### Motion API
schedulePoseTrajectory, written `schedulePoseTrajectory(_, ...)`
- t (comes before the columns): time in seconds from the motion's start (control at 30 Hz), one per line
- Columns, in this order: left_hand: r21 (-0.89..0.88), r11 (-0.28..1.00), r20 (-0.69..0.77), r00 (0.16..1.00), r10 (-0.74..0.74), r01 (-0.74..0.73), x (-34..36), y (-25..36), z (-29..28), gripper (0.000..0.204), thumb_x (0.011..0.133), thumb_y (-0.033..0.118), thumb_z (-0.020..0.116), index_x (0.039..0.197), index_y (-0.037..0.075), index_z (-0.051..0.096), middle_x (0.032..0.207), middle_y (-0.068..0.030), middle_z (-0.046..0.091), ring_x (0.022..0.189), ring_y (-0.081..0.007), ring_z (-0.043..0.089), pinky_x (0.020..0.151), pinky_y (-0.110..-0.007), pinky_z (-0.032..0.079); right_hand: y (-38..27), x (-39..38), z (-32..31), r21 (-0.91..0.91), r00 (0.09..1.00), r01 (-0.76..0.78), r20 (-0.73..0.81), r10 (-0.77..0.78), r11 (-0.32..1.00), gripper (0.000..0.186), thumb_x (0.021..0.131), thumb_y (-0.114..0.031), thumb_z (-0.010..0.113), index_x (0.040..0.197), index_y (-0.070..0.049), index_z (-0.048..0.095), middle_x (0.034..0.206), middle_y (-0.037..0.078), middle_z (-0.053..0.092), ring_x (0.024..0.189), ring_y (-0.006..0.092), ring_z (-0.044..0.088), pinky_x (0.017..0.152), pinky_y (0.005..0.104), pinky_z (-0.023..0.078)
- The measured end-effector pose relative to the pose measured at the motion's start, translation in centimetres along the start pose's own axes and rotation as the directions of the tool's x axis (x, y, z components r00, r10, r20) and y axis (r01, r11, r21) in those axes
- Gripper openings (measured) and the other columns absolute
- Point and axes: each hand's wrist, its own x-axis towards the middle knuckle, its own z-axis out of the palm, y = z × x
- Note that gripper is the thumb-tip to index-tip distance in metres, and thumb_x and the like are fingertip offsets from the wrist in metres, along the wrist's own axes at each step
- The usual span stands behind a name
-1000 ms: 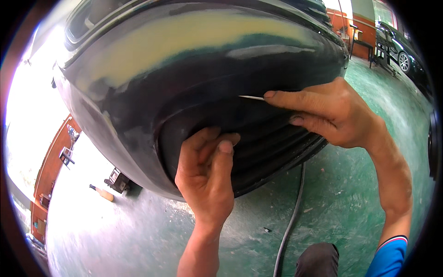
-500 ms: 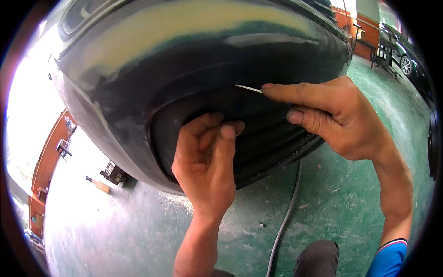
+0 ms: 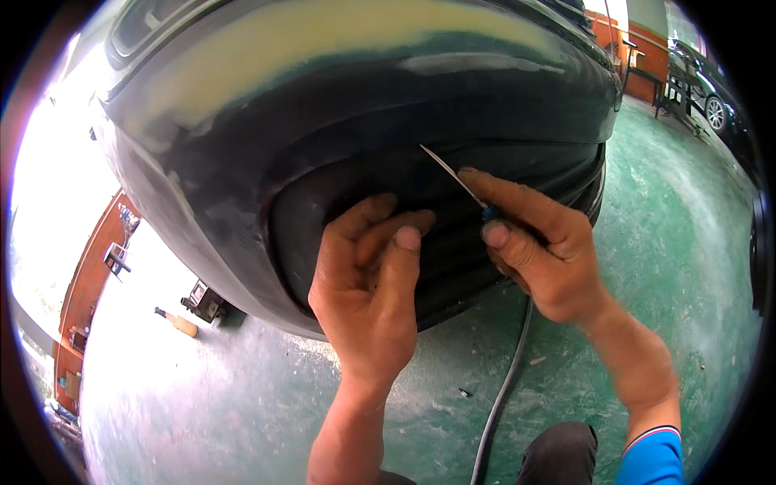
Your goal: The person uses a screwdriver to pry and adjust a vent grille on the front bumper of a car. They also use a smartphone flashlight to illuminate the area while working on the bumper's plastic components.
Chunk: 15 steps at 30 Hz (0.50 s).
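In front of me is a dark car bumper [image 3: 242, 206] with a yellowish sanded patch [image 3: 267, 61] across its upper part. My left hand [image 3: 368, 283] is at the black recess of the bumper, palm partly turned to me. Its fingers are loosely bent, with thumb and index finger apart and nothing visible between them. My right hand [image 3: 550, 250] is closed on a thin pointed metal tool [image 3: 450, 174], pinched between thumb and fingers. A bit of blue handle shows at the fingertips. The tool's tip points up and left, at the recess's upper edge; contact cannot be made out.
A grey hose [image 3: 505, 388] runs over the green floor [image 3: 614, 364] from under the bumper. To the left a bottle [image 3: 179, 325] lies near a dark metal stand [image 3: 204, 303]. Another car [image 3: 711, 105] stands at the far right. My knee [image 3: 558, 453] shows below.
My right hand has moved down and left, and the tool has swung steeper, showing more of its length and its blue handle. My left hand keeps nearly the same place and shape.
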Motion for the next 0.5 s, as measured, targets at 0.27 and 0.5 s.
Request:
schedulePoseTrajectory(0.27, -0.026, 0.999, 0.053, 0.998, 0.038, -0.037, -0.1, -0.4, -0.8, 0.028, 0.098, 0.006, 0.063, 0.123, -0.006, 0.056, 0.102, -0.0137, 0.075, 0.089, -0.0094, 0.065, 0.078, -0.021, 0.052, -2.1, -0.1, 0.4, -0.617, 0.940, 0.286, 0.032, -0.340, 0.733, 0.047, 0.088, -0.004, 0.069, 0.135, -0.003, 0.061, 0.076, 0.006, 0.063, 0.061, 0.0131, 0.058, 0.056, 0.0275, 0.046)
schedulePoseTrajectory(0.5, -0.010, 0.999, 0.061, 0.997, 0.053, -0.052, 0.3, 0.2, -0.2, 0.026, 0.101, 0.014, 0.060, 0.119, -0.004, 0.066, 0.102, -0.0149, 0.075, 0.095, -0.0192, 0.072, 0.081, -0.028, 0.057, -2.0, 0.5, -1.9, -0.828, 0.826, 0.460, 0.267, -0.497, 0.321, 0.052, 0.081, -0.004, 0.075, 0.132, -0.009, 0.065, 0.065, 0.006, 0.055, 0.052, 0.0209, 0.054, 0.049, 0.0336, 0.045)
